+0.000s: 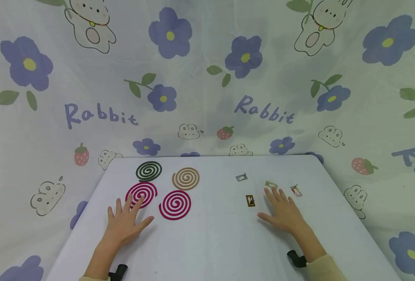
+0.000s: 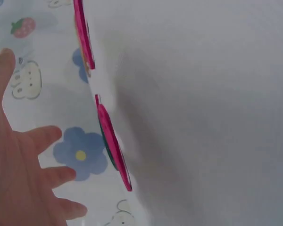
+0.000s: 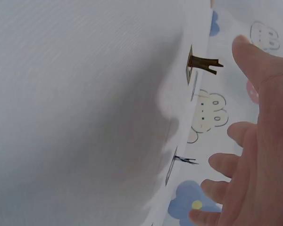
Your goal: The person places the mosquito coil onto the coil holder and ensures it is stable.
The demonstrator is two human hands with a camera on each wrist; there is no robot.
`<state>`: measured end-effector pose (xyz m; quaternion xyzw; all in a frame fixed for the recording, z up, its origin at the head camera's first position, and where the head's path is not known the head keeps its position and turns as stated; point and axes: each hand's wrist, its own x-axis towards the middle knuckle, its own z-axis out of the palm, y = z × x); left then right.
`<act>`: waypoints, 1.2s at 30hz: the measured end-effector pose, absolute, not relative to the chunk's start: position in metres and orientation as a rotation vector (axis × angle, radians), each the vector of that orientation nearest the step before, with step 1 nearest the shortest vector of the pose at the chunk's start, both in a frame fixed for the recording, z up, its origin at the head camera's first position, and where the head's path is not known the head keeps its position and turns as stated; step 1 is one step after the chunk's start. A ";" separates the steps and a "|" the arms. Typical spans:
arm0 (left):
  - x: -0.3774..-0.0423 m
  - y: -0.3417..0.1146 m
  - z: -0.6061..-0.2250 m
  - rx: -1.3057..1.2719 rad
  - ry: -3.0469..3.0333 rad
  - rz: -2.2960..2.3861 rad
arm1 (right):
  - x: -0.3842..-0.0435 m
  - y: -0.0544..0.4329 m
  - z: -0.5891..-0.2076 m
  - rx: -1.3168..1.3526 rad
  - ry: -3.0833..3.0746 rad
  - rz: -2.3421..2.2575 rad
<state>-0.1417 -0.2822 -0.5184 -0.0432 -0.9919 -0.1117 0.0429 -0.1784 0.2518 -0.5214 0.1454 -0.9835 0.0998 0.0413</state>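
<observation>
Two magenta mosquito coils [image 1: 175, 205], a dark green mosquito coil [image 1: 149, 171] and a tan mosquito coil [image 1: 186, 178] lie flat on the table's left half. My left hand [image 1: 123, 224] has its fingers spread, and its fingertips overlap the left magenta coil in the head view. On the right lie small metal coil stands: a silver stand [image 1: 241, 177], a pale gold stand [image 1: 271, 184], a bronze stand [image 1: 250, 200] and a silver-and-reddish stand [image 1: 296, 191]. Over them spreads my right hand [image 1: 282, 212], fingertips just below the pale gold stand. Both hands hold nothing.
A white table [image 1: 214, 242] carries everything. Behind it hangs a cloth [image 1: 200, 78] printed with flowers, rabbits and strawberries. Black wrist devices [image 1: 296, 258] show at both forearms, near light sleeves.
</observation>
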 end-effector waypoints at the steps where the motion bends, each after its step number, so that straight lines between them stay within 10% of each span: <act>1: -0.142 -0.283 -0.518 -0.135 -3.036 -0.353 | -0.179 0.250 -0.521 0.456 -3.002 0.328; 36: -0.143 -0.258 -0.515 -0.138 -3.018 -0.725 | -0.193 0.155 -0.516 0.515 -2.774 0.939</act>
